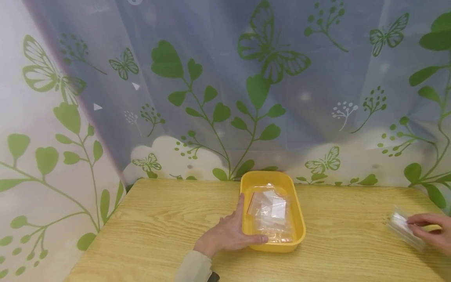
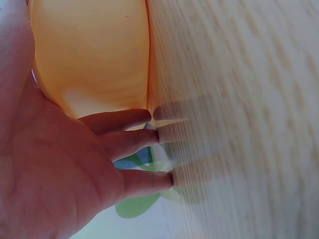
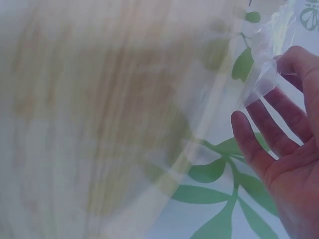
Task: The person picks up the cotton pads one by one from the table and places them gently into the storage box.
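A yellow plastic basket (image 1: 299,223) stands on the table, with several clear zip bags (image 1: 269,219) lying inside, some with white pieces on or in them. My left hand (image 1: 229,231) rests against its near left corner. The thumb lies over the near rim and the index finger runs along the left side. In the left wrist view the other fingers (image 2: 144,181) are fairly straight beside the yellow wall, tips at the tabletop. At the far right, my right hand (image 1: 431,231) pinches a clear plastic bag (image 1: 401,229) between thumb and fingers; its contents cannot be made out.
The wood-grain table (image 1: 158,219) reaches back to a blue-grey curtain (image 1: 211,58) printed with green leaves and butterflies. A pale printed sheet (image 1: 46,188) hangs along the left side. The basket stands close to the table's back edge.
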`<state>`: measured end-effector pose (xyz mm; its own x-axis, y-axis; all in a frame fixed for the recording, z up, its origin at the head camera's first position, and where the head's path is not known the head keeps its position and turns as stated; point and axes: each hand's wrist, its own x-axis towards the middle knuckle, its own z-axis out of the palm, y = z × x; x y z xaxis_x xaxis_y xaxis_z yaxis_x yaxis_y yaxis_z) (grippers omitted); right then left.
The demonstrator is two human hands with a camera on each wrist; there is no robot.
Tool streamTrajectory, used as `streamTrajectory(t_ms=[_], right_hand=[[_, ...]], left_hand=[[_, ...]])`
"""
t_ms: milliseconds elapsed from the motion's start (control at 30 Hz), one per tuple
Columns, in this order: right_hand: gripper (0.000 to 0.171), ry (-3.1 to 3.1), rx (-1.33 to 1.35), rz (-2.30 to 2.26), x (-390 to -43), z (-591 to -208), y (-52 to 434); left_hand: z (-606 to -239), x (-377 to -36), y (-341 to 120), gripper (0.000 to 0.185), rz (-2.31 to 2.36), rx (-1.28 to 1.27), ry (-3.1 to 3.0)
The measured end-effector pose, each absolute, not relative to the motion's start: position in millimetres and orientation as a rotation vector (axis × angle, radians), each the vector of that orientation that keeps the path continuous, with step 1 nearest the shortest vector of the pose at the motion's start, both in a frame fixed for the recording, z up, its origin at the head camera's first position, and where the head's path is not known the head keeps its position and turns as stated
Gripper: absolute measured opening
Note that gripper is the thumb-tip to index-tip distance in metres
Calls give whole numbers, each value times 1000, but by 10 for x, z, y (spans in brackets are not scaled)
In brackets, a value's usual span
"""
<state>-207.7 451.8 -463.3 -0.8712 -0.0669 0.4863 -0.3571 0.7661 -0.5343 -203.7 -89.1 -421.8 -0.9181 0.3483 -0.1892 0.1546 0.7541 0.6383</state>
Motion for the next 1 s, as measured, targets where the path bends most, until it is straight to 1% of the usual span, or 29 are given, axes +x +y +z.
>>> streamTrajectory(t_ms=[100, 267, 333, 533, 767, 1000], right_hand=[[21, -2543, 321, 827, -2070, -4575, 4441], [18, -2491, 394, 849, -2046, -4518, 4294], [17, -2495, 391, 792, -2044, -4488, 4228], [19, -2545, 348, 653, -2039, -4422, 4063], [25, -2438, 507, 686, -2084, -4380, 3910], [31, -2458, 539, 668, -2085, -4308, 3756]], left_hand=[[-4212, -2037, -893, 133, 934, 390, 2653], [-4212, -2030, -895, 133, 940, 394, 2647], [-4214, -2026, -895, 133, 939, 398, 2650], [-4202, -2024, -893, 133, 927, 396, 2659], [-4203, -2031, -891, 134, 914, 374, 2653], [-4211, -2035, -892, 135, 904, 371, 2657]])
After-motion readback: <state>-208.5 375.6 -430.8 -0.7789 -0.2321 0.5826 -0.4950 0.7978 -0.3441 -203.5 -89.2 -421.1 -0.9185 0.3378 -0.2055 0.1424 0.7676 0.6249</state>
